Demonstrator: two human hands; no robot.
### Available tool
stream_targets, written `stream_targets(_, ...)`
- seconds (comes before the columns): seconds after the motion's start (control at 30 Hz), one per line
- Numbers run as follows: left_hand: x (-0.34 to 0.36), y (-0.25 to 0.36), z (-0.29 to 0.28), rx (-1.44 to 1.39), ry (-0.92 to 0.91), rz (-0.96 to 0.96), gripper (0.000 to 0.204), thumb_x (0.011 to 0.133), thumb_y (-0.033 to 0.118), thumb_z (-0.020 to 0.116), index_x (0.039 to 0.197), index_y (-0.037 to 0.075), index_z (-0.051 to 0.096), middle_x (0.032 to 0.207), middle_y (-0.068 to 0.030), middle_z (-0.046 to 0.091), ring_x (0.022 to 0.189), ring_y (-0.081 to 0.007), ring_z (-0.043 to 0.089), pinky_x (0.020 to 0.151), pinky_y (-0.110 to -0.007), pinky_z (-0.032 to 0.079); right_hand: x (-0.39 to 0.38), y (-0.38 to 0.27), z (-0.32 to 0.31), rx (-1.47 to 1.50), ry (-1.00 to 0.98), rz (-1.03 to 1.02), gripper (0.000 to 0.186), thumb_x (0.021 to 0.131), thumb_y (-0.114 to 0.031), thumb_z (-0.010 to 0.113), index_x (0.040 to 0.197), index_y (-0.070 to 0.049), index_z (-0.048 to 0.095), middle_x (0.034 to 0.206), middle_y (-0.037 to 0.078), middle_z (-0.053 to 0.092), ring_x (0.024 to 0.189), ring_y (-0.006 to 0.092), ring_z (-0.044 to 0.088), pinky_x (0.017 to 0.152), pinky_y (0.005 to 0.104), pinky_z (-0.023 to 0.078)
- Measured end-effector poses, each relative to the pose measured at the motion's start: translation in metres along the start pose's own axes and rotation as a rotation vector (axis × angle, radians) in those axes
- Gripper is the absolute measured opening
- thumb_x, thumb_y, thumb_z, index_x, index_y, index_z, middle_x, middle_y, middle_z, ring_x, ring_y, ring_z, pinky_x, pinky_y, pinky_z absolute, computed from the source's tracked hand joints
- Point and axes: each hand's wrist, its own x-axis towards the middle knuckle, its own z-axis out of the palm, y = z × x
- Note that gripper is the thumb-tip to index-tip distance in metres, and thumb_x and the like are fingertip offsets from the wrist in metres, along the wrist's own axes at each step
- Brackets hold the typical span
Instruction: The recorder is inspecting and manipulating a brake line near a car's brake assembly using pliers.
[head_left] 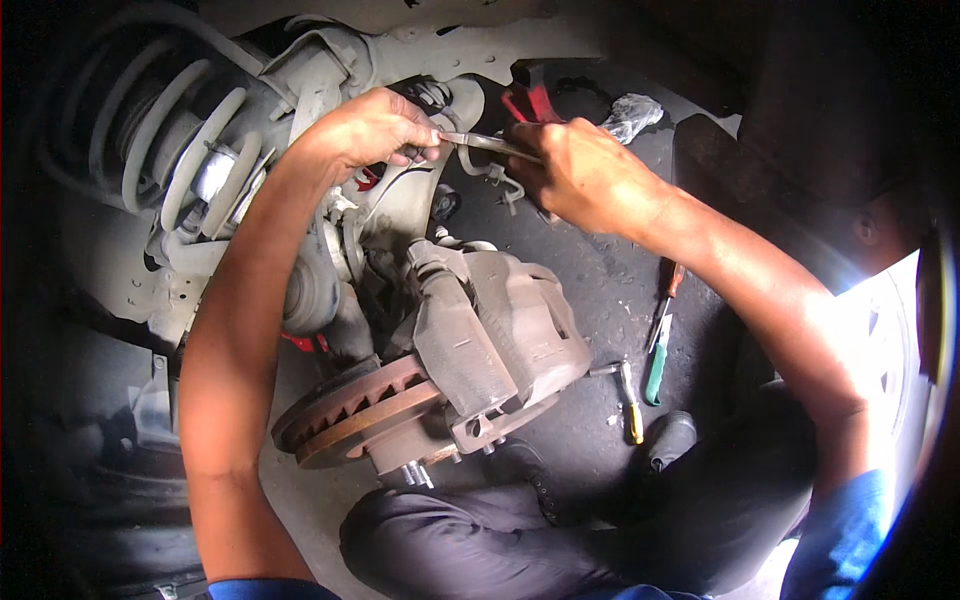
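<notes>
In my right hand point(595, 180) is a slim silver metal tool point(487, 143), possibly pliers, its rear end hidden by my fingers. The tool's tip points left and meets the fingertips of my left hand point(385, 128). That hand is closed in a pinch; whatever small thing lies there is too hidden to name. Both hands are above the suspension parts, beyond the brake caliper point(500, 330). The caliper straddles a rusty brake disc point(355, 415) with wheel studs pointing toward me. A thin metal line point(490, 172) with a bent bracket runs below the tool.
A coil spring point(195, 150) stands at the far left. Beyond my right hand are a red object point(530, 103) and a crumpled clear plastic bag point(633, 115). On the floor at right lie an orange-handled screwdriver point(675, 282), a green-handled tool point(656, 375) and a yellow-handled tool point(633, 410).
</notes>
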Motion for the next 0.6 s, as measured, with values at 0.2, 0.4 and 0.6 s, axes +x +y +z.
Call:
stream_targets(0.2,0.001,0.001,0.004,0.018,0.019,0.015,0.023,0.095,0.022,0.074,0.105,0.001,0.076,0.097,-0.0061,0.076,0.089,-0.012,0.068,0.08,-0.025,0.052,0.01,-0.011,-0.013,-0.2,-0.074,0.02,0.024,0.085,-0.012,0.069,0.103,0.005,0.073,0.091,0.027,0.074,0.095,0.0391,0.075,0.086,0.046,0.06)
stream_targets(0.4,-0.003,0.001,0.0,0.026,0.039,0.009,0.022,0.094,0.022,0.073,0.105,0.002,0.077,0.095,-0.005,0.076,0.088,-0.0111,0.067,0.08,-0.026,0.051,0.025,-0.009,-0.021,0.041,-0.245,0.165,0.029,0.096,-0.016,0.062,0.106,0.01,0.07,0.092,0.028,0.074,0.074,0.0386,0.077,0.07,0.0428,0.065)
stream_targets(0.6,0.002,0.0,0.002,0.024,0.008,0.022,0.022,0.094,0.018,0.072,0.107,0.001,0.077,0.098,-0.006,0.077,0.086,-0.0101,0.067,0.078,-0.024,0.05,0.034,0.019,-0.013,0.25,-0.278,0.126,0.034,0.103,-0.017,0.054,0.116,0.013,0.063,0.096,0.026,0.075,0.073,0.0373,0.077,0.061,0.0407,0.067)
